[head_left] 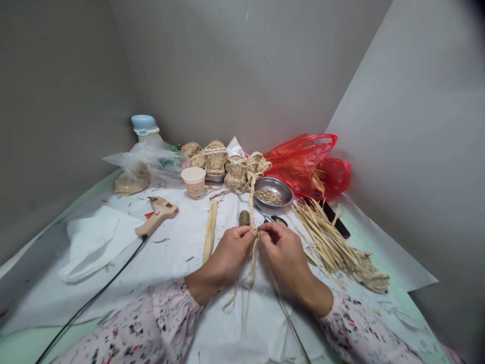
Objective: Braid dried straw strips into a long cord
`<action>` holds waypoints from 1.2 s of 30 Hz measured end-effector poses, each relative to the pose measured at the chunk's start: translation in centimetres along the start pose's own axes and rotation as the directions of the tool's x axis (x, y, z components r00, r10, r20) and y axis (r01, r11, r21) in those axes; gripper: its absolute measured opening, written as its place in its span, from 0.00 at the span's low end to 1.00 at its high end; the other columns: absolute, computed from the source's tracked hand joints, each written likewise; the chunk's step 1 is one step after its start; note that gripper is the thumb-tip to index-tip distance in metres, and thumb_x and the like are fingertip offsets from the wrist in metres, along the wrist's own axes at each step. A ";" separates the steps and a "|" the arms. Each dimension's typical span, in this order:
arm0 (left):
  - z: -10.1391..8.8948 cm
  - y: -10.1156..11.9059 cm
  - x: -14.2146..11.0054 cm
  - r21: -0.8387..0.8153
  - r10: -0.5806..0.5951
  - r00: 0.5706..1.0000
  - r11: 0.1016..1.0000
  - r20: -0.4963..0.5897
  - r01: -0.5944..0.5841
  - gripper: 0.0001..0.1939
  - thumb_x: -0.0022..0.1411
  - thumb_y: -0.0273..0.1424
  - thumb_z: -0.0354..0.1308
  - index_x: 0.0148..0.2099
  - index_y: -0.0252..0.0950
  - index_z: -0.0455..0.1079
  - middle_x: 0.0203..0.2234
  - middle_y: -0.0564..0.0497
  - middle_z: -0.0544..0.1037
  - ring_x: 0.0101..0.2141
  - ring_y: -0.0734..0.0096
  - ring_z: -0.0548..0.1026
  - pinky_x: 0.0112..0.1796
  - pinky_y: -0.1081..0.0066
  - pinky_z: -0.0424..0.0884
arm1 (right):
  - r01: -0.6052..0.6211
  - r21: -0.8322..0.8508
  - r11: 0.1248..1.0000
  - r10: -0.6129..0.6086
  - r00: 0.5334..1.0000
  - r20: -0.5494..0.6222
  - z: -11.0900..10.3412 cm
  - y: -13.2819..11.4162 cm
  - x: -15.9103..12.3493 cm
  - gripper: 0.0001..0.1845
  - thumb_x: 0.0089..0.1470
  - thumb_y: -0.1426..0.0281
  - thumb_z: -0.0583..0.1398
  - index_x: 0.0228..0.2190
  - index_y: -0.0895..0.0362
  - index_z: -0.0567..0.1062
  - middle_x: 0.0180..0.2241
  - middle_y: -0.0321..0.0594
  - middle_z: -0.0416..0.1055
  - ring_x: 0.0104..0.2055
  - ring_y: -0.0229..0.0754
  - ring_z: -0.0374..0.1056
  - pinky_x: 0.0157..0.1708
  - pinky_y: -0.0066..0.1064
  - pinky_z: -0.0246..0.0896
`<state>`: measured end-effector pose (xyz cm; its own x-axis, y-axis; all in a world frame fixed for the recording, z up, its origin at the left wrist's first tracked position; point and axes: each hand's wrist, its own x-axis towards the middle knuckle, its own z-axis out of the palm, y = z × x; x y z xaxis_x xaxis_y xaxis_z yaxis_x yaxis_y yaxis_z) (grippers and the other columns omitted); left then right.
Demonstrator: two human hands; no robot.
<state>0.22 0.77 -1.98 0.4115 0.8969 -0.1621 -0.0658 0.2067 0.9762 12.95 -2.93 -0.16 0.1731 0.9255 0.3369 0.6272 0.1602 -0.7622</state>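
On the white sheet (166, 273), the left hand (227, 250) and right hand (282, 250) pinch a straw braid (250, 207) closed, where any slackened grip could let its dangling strands (235, 298) slip and the braid unravel.

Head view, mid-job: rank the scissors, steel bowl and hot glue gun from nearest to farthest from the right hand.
1. The scissors, just ahead of the right hand.
2. The steel bowl, farther ahead, beyond the scissors.
3. The hot glue gun, farthest, well over on the left.
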 end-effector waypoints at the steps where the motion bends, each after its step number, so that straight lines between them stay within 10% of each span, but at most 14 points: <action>1: -0.1 -0.1 0.0 -0.005 0.001 1.000 1.000 0.000 -0.001 0.12 0.54 0.38 0.57 0.27 0.34 0.65 0.14 0.61 0.54 0.16 0.81 0.49 0.19 0.75 0.43 | 0.027 -0.021 0.999 -0.027 1.000 0.000 0.0 -0.1 -0.1 0.09 0.48 0.74 0.55 0.30 0.58 0.76 0.30 0.40 0.72 0.30 0.39 0.66 0.33 0.31 0.61; 6: -0.2 -0.5 0.1 -0.027 0.017 1.000 0.999 0.015 -0.016 0.12 0.55 0.38 0.55 0.29 0.33 0.66 0.15 0.61 0.53 0.17 0.81 0.48 0.19 0.76 0.43 | 0.029 0.007 1.000 -0.028 0.999 -0.024 0.4 0.3 -0.1 0.08 0.48 0.73 0.55 0.29 0.57 0.75 0.29 0.40 0.72 0.29 0.39 0.66 0.31 0.30 0.61; 13: -0.1 0.0 -0.1 0.040 0.024 0.998 0.999 0.060 -0.027 0.14 0.57 0.40 0.52 0.30 0.33 0.66 0.14 0.61 0.55 0.17 0.81 0.49 0.18 0.76 0.43 | -0.309 0.412 0.858 0.266 0.951 0.159 0.7 1.0 0.5 0.06 0.47 0.68 0.57 0.30 0.57 0.71 0.18 0.31 0.65 0.17 0.35 0.61 0.17 0.26 0.57; 36: -0.3 1.9 -0.6 0.493 0.128 0.979 0.849 0.159 -0.191 0.14 0.58 0.37 0.47 0.23 0.36 0.57 0.18 0.59 0.54 0.22 0.77 0.53 0.24 0.75 0.49 | -0.471 0.363 0.804 0.292 0.844 0.449 -2.3 2.4 3.0 0.13 0.35 0.71 0.67 0.29 0.58 0.75 0.24 0.34 0.70 0.25 0.34 0.63 0.27 0.27 0.56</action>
<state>-0.42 0.76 -0.03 0.5388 0.8423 -0.0105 0.3133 -0.1888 0.9307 16.68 -0.52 0.28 -0.0114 0.9824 -0.1866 0.1472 -0.1830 -0.9720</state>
